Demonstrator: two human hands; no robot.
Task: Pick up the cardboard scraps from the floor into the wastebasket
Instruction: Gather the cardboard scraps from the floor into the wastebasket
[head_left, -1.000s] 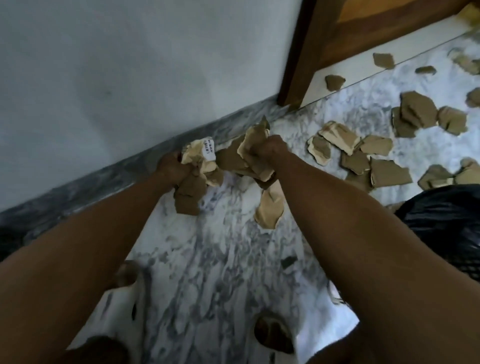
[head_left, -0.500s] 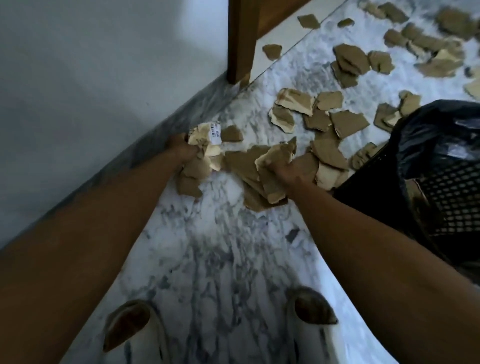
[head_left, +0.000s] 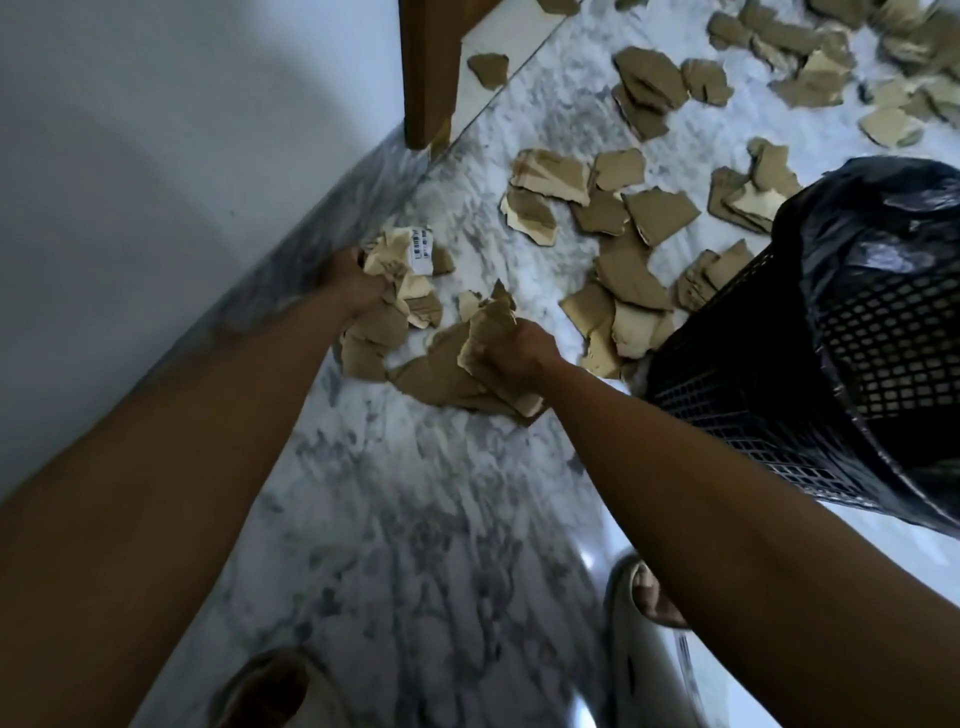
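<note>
Obs: both hands loaded w/ torn cardboard. L hand (head_left: 353, 283) has fingers curled tight round a crumpled wad (head_left: 397, 291), one piece w/ white barcode label (head_left: 422, 250) on top. R hand (head_left: 511, 351) is fisted on a flatter stack of scraps (head_left: 452, 376); some sheets hang below the fist, edges loose. Neither hand has spare room.

Wastebasket (head_left: 810, 364): black mesh, black liner (head_left: 883, 218) draped over rim, stands to the person's right, just beside R forearm. Mouth mostly out of frame right; can't see fill level.

Many loose scraps (head_left: 631, 275) remain on marble floor (head_left: 415, 519) btwn hands and basket, more further out near wooden door frame (head_left: 428, 73). Est. task well short of half done.

Step in hand (judgement): carry both loads to basket.
- Keep grip firm till hands are over the mouth; the R stack's hanging sheets look apt to slip.
- R hand goes first, being nearer; then L crosses over.
- Release low inside liner, not above rim, so light pieces don't flutter out.
- Avoid dragging liner off rim.

Risk: dropped pieces near basket foot, where scraps already lie against the mesh.
</note>
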